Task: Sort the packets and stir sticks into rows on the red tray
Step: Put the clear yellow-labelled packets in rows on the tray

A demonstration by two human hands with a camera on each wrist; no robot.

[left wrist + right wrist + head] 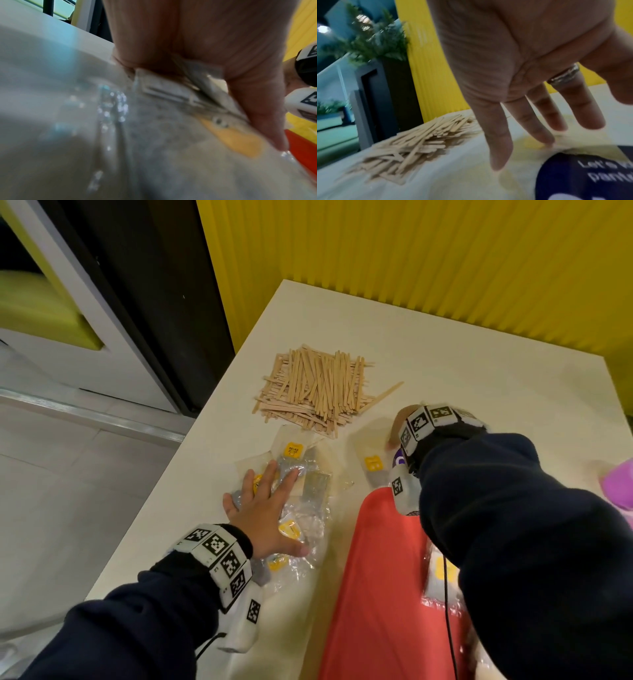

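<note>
Pressing flat, my left hand (261, 510) spreads straight fingers over the clear packets (305, 508) beside the red tray (376, 577). My right hand (513, 67) hangs with fingers extended above one packet (371, 462); the stir sticks (317, 386) lie piled beyond.

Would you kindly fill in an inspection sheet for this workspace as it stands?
Surface: cream table, corner toward the floor.
Job's things: stir sticks heaped loosely; clear packets with yellow labels piled beside the red tray; one packet on the tray, no rows yet.
Clutter: dark printed item by the right hand; something pink at the table's right edge.
Hands: left hand pressing flat on the packet pile; right hand open, fingertips at the table.
Cables: black cable along the right sleeve.
Surroundings: yellow ribbed wall, plant.
</note>
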